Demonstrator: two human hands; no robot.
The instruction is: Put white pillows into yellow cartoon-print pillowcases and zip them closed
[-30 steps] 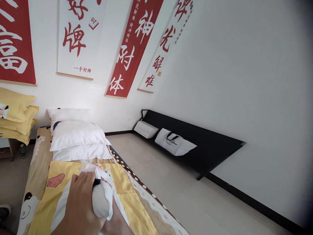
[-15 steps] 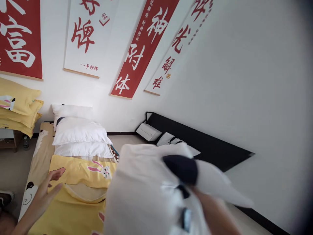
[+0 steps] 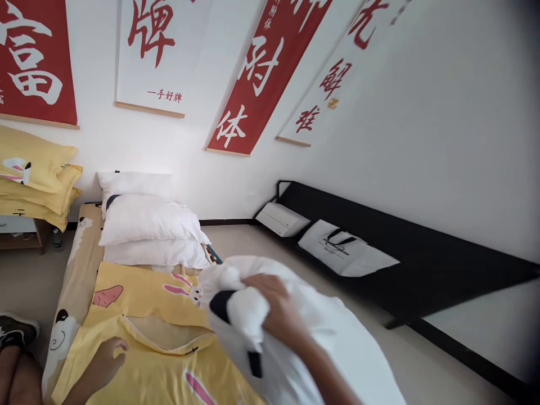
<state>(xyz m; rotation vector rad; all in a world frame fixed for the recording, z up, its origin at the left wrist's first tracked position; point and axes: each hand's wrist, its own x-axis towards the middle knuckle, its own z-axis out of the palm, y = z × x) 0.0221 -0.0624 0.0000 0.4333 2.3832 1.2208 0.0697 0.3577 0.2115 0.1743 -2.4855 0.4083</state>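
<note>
My right hand (image 3: 274, 306) is closed on a bunched end of a white pillow (image 3: 337, 337) with a dark navy patch, held over the right side of the bed. Lower left, my left hand (image 3: 107, 360) is empty, its fingers loosely curved and apart from the thumb. It hovers over or rests on a yellow pillowcase (image 3: 156, 374); contact is hard to make out. The pillowcase lies flat, printed with a rabbit and a carrot, and its mouth gapes in the middle.
White pillows (image 3: 149, 222) are stacked at the bed's far end. Yellow pillows (image 3: 37, 163) sit piled on a cabinet (image 3: 40, 239) at left. A black folded frame (image 3: 358, 219) leans by the right wall, holding a white bag (image 3: 337, 253). A person's shoe (image 3: 17, 332) shows at left.
The white pillow has swung lower and my right hand, hidden before, now shows gripping it. My left hand has moved down and its fingers have curled. The view has tilted down.
</note>
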